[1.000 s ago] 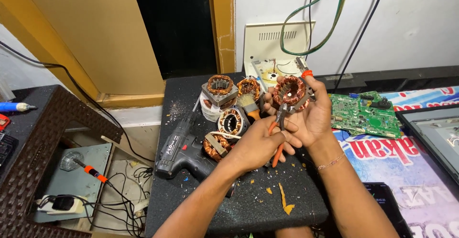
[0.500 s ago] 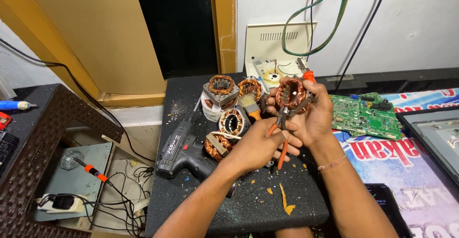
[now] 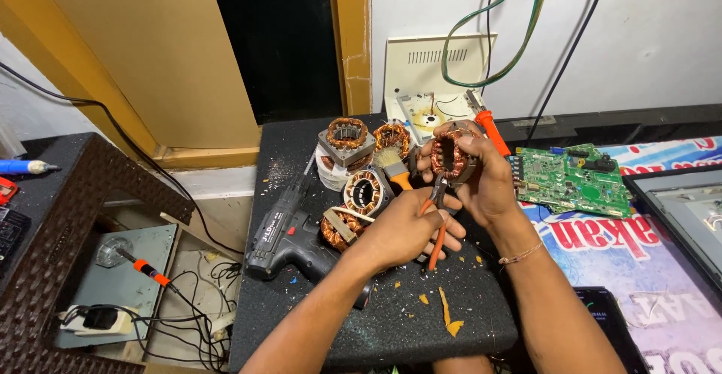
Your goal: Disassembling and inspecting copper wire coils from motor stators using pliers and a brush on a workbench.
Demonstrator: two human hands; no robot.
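Copper-wound stator sits gripped in our right hand, raised for access. Our left hand squeezes orange-handled pliers, nose at its windings, above the table's far edge.

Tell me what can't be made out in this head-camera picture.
- Tips of the orange-handled pliers: hidden behind the copper-wound motor stator in the right hand.
- Left hand palm side: turned away.
- Black cordless drill: its handle end is covered by the left forearm.
- Green circuit board parts: too small.
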